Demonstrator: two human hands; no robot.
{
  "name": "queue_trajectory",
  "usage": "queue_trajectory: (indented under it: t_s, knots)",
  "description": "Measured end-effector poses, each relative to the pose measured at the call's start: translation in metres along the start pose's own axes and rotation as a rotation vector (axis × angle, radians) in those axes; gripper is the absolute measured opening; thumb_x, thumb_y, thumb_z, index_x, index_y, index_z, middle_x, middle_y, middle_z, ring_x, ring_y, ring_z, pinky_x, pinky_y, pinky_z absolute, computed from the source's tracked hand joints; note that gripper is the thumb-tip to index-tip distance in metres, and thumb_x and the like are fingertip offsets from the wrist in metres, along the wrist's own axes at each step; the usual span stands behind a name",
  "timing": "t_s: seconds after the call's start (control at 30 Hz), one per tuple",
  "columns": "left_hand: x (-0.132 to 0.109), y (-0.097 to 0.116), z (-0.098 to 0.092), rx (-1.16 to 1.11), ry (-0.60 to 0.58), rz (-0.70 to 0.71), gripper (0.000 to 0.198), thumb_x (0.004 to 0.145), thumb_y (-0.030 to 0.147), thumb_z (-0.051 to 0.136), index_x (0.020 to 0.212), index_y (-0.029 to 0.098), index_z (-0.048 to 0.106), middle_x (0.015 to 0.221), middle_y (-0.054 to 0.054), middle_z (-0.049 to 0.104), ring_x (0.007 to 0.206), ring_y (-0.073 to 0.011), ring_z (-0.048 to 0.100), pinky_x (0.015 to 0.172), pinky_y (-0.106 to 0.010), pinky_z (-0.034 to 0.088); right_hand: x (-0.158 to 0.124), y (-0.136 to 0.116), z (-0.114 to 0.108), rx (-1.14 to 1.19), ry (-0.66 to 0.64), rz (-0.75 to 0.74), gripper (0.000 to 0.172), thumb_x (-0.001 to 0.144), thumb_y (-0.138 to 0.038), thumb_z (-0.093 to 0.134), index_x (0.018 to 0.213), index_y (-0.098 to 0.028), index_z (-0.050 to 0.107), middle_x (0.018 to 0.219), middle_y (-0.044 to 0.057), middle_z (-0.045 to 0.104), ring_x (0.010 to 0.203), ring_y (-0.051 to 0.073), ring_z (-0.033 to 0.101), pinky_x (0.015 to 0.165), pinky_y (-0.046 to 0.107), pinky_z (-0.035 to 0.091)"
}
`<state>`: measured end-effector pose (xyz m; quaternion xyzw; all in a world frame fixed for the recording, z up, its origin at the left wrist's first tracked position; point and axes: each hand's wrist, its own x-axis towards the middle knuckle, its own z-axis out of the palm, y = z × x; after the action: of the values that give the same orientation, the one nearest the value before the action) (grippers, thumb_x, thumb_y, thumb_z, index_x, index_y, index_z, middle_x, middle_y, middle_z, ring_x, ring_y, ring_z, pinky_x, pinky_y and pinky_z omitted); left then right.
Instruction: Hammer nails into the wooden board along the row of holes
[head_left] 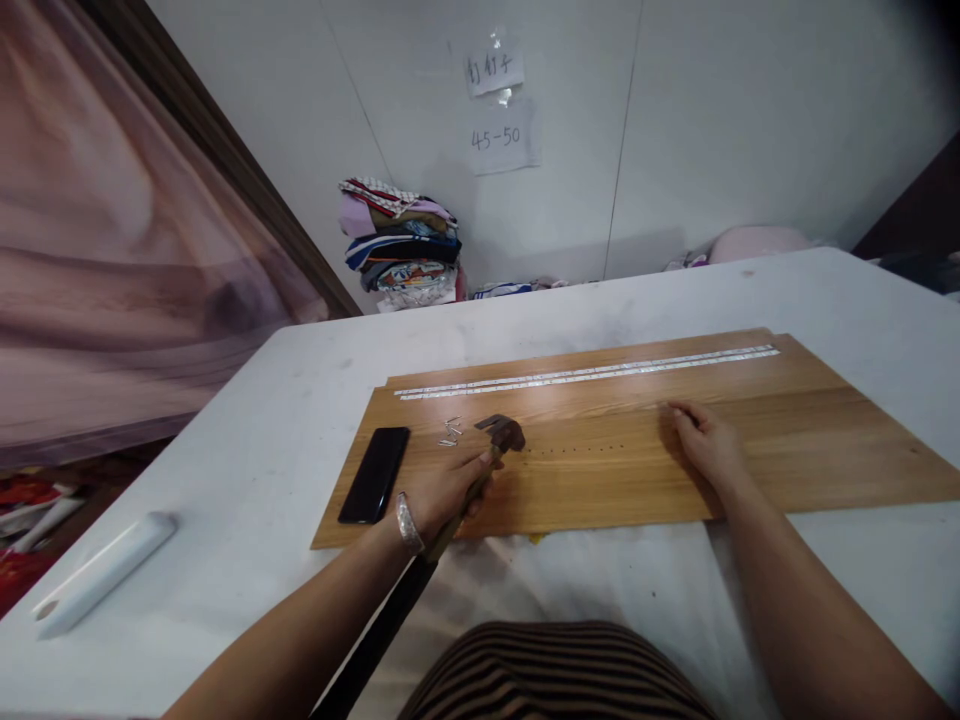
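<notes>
My left hand [454, 487] is closed round the wooden handle of a claw hammer [505, 432], just below its head. The hammer head is over the wooden board [585, 495], and its long handle runs back along my forearm. A row of small dark dots [576, 450] crosses the board to the right of the head. Several loose nails [451, 432] lie left of the hammer. My right hand [705, 440] is at the board's right half, fingers curled and fingertips together. Whatever they may hold is too small to make out.
Two white strips [585, 377] run along the board's far side. A black phone [374, 475] lies on its left end. The white table [247, 440] also bears a white, long-handled object [105, 575] at left. Folded clothes [401, 245] are stacked by the wall.
</notes>
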<state>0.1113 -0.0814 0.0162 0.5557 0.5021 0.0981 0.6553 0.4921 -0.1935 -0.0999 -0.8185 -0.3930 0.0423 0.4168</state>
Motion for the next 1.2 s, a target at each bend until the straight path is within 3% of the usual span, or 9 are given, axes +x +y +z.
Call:
queue_trajectory:
  t_s: [1.0,1.2]
  knots:
    - [0.0003,0.0001,-0.0009,0.004,-0.005,-0.007,0.055,0.082,0.064,0.058,0.099,0.012,0.062,0.063,0.003,0.054,0.042,-0.0063,0.044,0.039,-0.02,0.029,0.0,0.0025,0.0007,0.014,-0.002,0.016,0.037,0.083,-0.044,0.051,0.101,-0.023,0.077,0.095,0.008,0.079,0.087,0.027,0.071,0.077,0.037,0.055]
    - [0.0005,-0.0002,-0.0028,0.005,-0.012,0.001,0.061,0.078,0.069,0.059,0.101,0.013,0.062,0.064,0.003,0.055,0.041,-0.0062,0.044,0.039,-0.019,0.03,0.0004,0.004,0.0005,0.004,-0.035,0.015,0.039,0.085,-0.045,0.049,0.103,-0.023,0.076,0.101,0.009,0.078,0.093,0.028,0.071,0.084,0.041,0.055]
